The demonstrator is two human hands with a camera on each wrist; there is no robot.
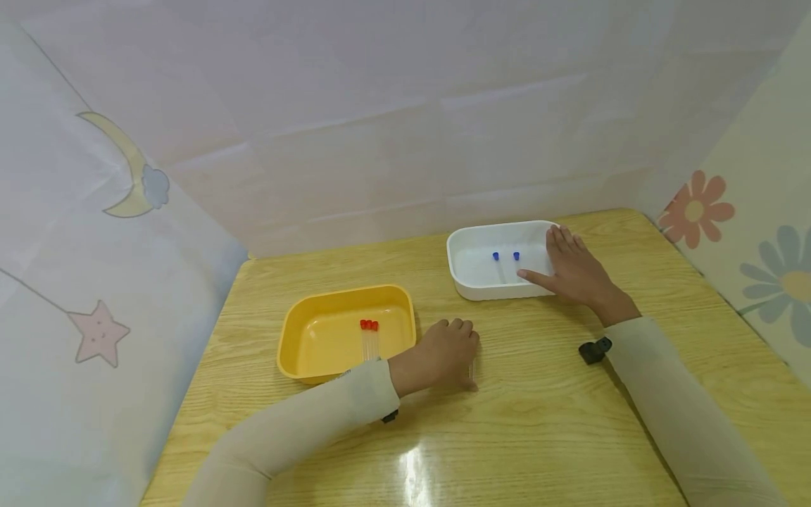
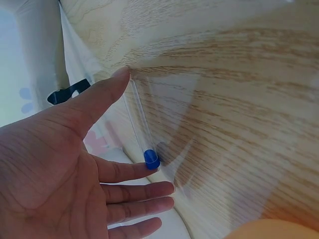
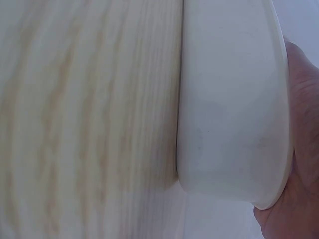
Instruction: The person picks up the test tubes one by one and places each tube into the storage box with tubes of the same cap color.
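Note:
My left hand point(image 1: 446, 352) is low over the table, right of the yellow tray. Between its thumb and index finger it pinches a clear test tube point(image 2: 139, 117) with a blue cap point(image 2: 151, 159), the thumb at the bare end and the index finger at the cap. My right hand point(image 1: 575, 271) rests on the right end of a white tray point(image 1: 472, 291), fingers extended and thumb stretched over the front rim. Inside that tray lie two blue-capped tubes point(image 1: 516, 258). The right wrist view shows the tray's outer wall point(image 3: 232, 109) and part of the hand on its rim.
A yellow tray point(image 1: 310, 310) stands left of my left hand, with red-capped tubes point(image 1: 369, 338) lying in it, partly hidden by my sleeve. Both trays sit on a wood-grain table point(image 1: 507, 422). A pale printed cloth point(image 1: 355, 141) hangs behind and at both sides.

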